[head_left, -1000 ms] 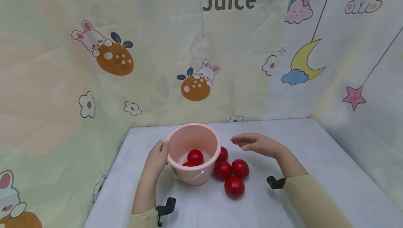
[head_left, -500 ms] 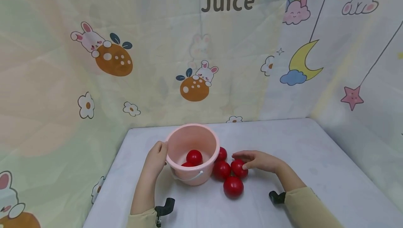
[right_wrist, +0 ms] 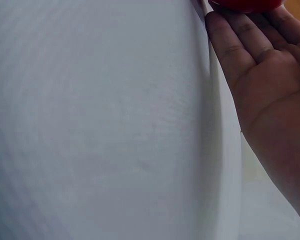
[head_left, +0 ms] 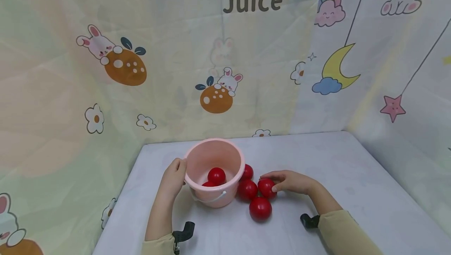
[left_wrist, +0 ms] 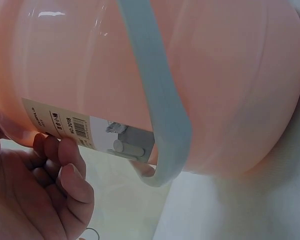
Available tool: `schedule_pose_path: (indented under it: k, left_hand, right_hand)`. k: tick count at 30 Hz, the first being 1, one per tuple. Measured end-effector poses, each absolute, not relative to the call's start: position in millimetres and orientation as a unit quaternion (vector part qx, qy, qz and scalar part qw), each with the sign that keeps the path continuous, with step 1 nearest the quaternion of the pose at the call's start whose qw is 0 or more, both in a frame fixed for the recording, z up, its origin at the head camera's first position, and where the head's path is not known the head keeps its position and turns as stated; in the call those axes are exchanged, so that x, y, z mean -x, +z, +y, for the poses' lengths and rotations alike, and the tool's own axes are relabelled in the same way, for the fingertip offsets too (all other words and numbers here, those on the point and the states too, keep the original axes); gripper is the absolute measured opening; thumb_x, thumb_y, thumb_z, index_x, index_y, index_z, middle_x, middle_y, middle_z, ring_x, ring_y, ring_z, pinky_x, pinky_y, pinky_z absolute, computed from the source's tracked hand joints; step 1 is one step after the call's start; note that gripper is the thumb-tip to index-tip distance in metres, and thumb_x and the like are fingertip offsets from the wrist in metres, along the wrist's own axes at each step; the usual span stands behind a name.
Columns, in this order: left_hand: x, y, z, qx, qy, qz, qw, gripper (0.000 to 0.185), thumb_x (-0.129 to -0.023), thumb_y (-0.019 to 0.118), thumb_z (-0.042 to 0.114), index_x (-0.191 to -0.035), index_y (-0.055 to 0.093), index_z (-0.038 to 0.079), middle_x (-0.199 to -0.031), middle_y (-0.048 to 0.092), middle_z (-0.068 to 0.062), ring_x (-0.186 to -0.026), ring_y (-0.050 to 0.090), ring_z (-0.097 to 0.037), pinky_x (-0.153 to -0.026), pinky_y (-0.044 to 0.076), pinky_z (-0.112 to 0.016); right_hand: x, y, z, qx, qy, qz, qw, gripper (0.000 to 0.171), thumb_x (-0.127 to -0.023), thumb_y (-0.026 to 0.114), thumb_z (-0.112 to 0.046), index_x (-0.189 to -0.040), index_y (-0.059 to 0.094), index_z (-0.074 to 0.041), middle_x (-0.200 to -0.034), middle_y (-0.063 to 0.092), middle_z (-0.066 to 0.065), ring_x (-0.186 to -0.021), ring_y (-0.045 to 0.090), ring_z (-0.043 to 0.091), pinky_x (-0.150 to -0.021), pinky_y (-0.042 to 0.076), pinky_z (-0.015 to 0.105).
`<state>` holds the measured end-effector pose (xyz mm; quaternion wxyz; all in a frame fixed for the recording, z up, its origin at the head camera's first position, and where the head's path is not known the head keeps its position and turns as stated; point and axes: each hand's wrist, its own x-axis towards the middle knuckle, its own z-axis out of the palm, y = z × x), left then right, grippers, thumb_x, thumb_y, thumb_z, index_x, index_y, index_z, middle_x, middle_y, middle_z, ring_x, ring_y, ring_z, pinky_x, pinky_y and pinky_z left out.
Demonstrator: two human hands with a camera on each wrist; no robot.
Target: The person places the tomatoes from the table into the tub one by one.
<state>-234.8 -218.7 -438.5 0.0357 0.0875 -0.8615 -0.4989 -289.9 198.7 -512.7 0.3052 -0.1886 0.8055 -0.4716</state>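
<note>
White table [head_left: 317, 157] before cartoon curtain, glossy red ball [head_left: 266, 187] at lower centre pinched by right hand [head_left: 290, 181], left hand [head_left: 173, 176] gripping pink bucket [head_left: 215, 157] rim, more balls beside.

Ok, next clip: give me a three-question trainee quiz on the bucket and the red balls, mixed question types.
1. True or false: the left hand holds the pink bucket at its rim.
2. How many red balls lie on the table outside the bucket, and how many show inside it?
3. Which ball does the right hand grip? A: the nearest ball. B: the ball right of the middle one. C: the far ball by the bucket wall.

Key: 1 true. 2 four outside; two inside, one in full view, one partly hidden. 3 B.
</note>
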Motion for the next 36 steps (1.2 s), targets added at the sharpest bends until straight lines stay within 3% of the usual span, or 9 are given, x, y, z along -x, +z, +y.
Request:
schedule_pose_path:
  k: [8,36]
  left_hand:
    - [233,-437,-218,-0.075,-0.501,-0.861,0.045,0.042,-0.105,0.038,0.044,-0.102,0.057,0.006,-0.083,0.057,-0.007,-0.073,0.054,-0.019,-0.064,0.047,-0.028]
    - [235,-440,-220,-0.084,-0.496,-0.864,0.037,0.044,-0.104,0.037,0.048,-0.103,0.057,0.009,-0.086,0.058,-0.008,-0.075,0.056,-0.02,-0.064,0.047,-0.028]
  right_hand:
    - [289,-513,199,0.183,-0.468,0.811,0.298,0.056,-0.083,0.076,-0.034,-0.136,0.058,-0.032,-0.134,0.059,0.001,-0.127,0.047,0.026,-0.094,0.051,0.045]
    - [304,-526,209,0.196,-0.524,0.771,0.304,0.055,-0.088,0.072,-0.03,-0.14,0.055,-0.024,-0.138,0.057,0.004,-0.13,0.048,0.024,-0.097,0.052,0.04]
